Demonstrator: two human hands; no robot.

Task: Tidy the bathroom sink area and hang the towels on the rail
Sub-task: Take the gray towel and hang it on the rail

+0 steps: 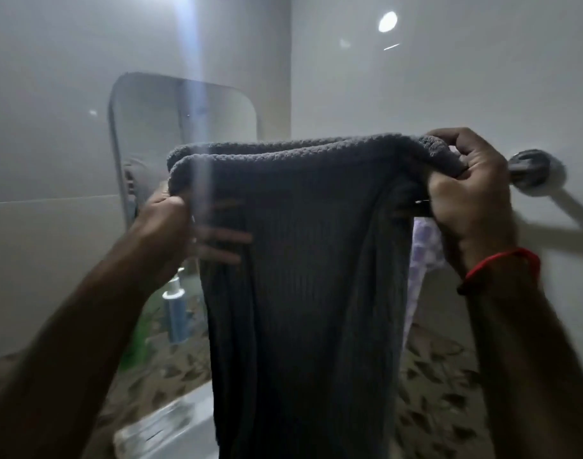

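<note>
Two hands hold one grey ribbed towel (303, 246) by its upper edge, spread wide between them. The left hand (166, 220) has its fingers curled round the towel's left corner, gathering the cloth into a bunch just under the thick rolled hem. The right hand (462, 190) pinches the opposite corner, thumb below and fingers folded over the top of the hem; a red thread bracelet (502, 263) sits on that wrist.

By its look the towel is soft and limp, fairly thick, and probably light enough for two hands but with some drag from the long length hanging down below the fingers. It will sag and fold wherever it is not held, so the two top corners seem the right places to hold it: kept taut between the fingers, the hem can be laid flat over a bar.

Just beyond the right fingers a chrome rail mount (532, 170) shows on the wall. The towel rail itself is hidden behind the cloth, so I cannot tell whether the hem already lies over it. Behind the left fingers is a mirror (184, 117), and below them a blurred blue bottle (176, 313) on a patterned counter (432, 385). A pale patterned cloth (422, 246) peeps out under the right hand. The towel's lower end is cut off.
</note>
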